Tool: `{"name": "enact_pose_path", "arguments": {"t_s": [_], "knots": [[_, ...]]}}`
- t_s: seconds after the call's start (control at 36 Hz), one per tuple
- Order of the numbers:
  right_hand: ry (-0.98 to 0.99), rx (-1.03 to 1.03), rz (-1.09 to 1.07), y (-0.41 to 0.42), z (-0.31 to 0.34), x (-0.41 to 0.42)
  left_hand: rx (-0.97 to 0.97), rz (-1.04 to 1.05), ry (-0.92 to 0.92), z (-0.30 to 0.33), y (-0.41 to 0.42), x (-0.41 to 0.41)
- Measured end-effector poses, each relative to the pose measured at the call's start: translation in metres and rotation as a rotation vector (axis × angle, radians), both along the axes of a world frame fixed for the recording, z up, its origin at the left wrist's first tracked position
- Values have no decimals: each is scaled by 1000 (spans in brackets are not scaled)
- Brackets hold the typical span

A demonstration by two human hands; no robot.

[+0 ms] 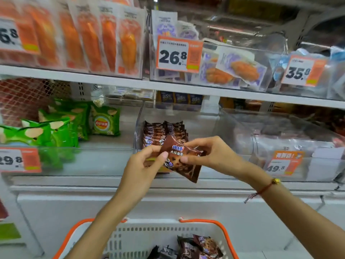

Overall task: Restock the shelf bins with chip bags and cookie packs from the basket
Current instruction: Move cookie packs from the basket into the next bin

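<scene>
A brown cookie pack (182, 161) is held in front of the clear middle bin (197, 128). My left hand (143, 165) pinches its left edge and my right hand (211, 153) pinches its right edge. Behind it, several more brown cookie packs (164, 131) stand upright in a row inside that bin. The left bin (104, 163) holds several green chip bags (61, 128). Below, the white basket (130, 236) with orange handles holds a few brown cookie packs (199, 247).
The upper shelf (112, 80) carries bins of orange snack packs (89, 38) and purple ones (233, 68). Orange price tags (179, 54) hang on the bin fronts. A clear bin (280, 143) with pale packs stands to the right.
</scene>
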State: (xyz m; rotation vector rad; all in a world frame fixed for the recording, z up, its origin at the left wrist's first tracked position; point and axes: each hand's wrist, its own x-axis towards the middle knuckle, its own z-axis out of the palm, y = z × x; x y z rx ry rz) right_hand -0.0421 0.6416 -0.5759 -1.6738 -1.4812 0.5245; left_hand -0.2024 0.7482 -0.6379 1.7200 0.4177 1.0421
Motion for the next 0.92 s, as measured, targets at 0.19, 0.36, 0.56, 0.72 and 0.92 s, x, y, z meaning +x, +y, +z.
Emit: {"name": "enact_pose_path", "arguments": {"t_s": [0.19, 0.36, 0.56, 0.72, 0.92], "knots": [[-167, 65, -139, 45, 40, 49, 302, 416, 52, 8, 44, -6], [-648, -185, -251, 94, 22, 90, 377, 473, 284, -3, 64, -9], [-781, -480, -112, 124, -21, 93, 427, 443, 416, -10, 64, -11], [-844, -381, -120, 136, -37, 85, 430, 461, 438, -13, 68, -15], [-1017, -318, -126, 137, -39, 84, 371, 513, 467, -11, 69, -13]]}}
